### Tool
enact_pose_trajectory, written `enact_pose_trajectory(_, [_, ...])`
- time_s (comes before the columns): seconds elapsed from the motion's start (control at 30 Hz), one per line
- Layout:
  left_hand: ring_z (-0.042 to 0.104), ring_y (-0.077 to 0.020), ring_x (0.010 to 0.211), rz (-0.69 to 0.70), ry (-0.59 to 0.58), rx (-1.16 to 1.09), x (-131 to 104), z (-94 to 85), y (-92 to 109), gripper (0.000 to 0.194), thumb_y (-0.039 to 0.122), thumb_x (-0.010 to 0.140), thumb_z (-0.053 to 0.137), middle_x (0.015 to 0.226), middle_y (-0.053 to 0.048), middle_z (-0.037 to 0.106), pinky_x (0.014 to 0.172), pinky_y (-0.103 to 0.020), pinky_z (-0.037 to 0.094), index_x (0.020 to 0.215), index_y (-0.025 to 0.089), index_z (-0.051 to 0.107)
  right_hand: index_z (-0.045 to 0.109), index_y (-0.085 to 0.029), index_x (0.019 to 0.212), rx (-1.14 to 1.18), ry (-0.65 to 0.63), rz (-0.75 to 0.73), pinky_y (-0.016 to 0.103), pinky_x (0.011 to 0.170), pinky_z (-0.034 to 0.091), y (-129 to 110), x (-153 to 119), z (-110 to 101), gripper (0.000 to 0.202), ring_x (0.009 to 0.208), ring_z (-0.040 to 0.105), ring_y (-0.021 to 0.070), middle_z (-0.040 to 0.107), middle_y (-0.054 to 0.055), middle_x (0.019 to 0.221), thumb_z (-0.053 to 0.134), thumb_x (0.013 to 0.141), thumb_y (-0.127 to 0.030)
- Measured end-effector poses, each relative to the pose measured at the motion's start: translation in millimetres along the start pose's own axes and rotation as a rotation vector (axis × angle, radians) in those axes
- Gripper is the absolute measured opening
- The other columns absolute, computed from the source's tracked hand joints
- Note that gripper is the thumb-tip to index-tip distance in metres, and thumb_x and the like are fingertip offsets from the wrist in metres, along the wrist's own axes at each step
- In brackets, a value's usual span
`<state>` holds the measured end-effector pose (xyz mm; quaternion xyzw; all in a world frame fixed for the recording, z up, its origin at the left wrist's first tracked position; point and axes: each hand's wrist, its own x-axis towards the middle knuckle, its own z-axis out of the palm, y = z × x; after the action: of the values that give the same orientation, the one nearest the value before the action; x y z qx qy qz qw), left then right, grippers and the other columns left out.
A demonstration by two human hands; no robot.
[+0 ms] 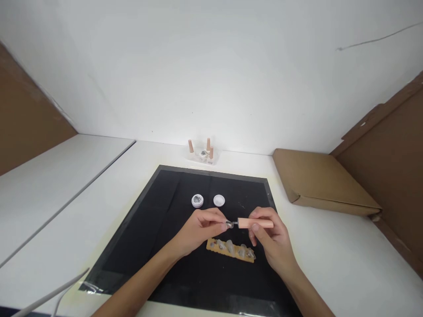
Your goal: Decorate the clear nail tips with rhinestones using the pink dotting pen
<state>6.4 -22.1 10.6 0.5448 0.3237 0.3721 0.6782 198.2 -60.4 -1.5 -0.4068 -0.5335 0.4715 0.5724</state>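
Between the thumb and fingers of my left hand (206, 226) is a small false nail (229, 224) with a silvery sheen. My right hand (269, 233) grips a nail polish brush (255, 223) by its peach-coloured cap, held level. The brush's tip meets the nail or lies very close to it; I cannot tell which. Just below my hands, a tan strip (231, 251) carries several clear and silvery false nails. Beyond my hands stand a small white jar (197, 200) with grey, shiny contents and a white lid (219, 200).
A black mat (158, 202) is taped to the white table. At the back, a clear tray (198, 157) holds several peach-capped bottles. To the right lies a brown cardboard box (324, 180). A pale cable (54, 293) crosses the near left corner.
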Motion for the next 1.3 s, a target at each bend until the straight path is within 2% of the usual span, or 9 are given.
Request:
enact_pose_trajectory(0.3, [0.051,-0.0119,0.066,0.0,-0.006,0.014,-0.5,-2.7,-2.9,0.01,0.024,0.075,0.068,0.074,-0.003,0.057,0.059,-0.023,0.04,0.072,0.018,0.076,0.059,-0.024,0.086,-0.154,-0.03,-0.096,0.022,0.047,0.038,-11.4,2.4,1.7,0.002,0.052,0.046,0.0087,0.052,-0.001,0.077,0.059,0.084,-0.026])
enact_pose_trajectory(0.7, [0.051,-0.0094,0.066,0.023,-0.018,-0.016,-0.8,-2.8,-5.8,0.009,0.022,0.075,0.069,0.075,-0.001,0.057,0.06,-0.021,0.039,0.073,0.016,0.075,0.059,-0.024,0.086,-0.264,-0.121,-0.239,0.025,0.059,0.039,-20.5,6.0,0.5,0.009,0.069,0.05,0.0138,0.051,0.0,0.076,0.058,0.082,-0.015])
enact_pose_trajectory(0.87, [0.051,-0.0093,0.067,0.03,-0.009,-0.022,-0.1,-1.7,-4.8,0.008,0.021,0.075,0.069,0.073,-0.001,0.057,0.062,-0.021,0.039,0.072,0.016,0.075,0.06,-0.025,0.086,-0.277,-0.177,-0.25,0.024,0.056,0.038,-21.6,5.2,-2.1,0.016,0.07,0.05,0.0134,0.049,0.0,0.079,0.057,0.08,-0.01])
enact_pose_trajectory(1.3, [0.049,-0.0087,0.066,0.042,0.004,-0.019,-0.5,0.2,-4.0,0.009,0.02,0.075,0.069,0.071,0.0,0.055,0.062,-0.021,0.037,0.068,0.016,0.074,0.066,-0.026,0.079,-0.248,-0.253,-0.249,0.025,0.054,0.035,-23.5,3.6,-4.9,0.03,0.063,0.046,0.0122,0.043,-0.002,0.073,0.052,0.075,0.001])
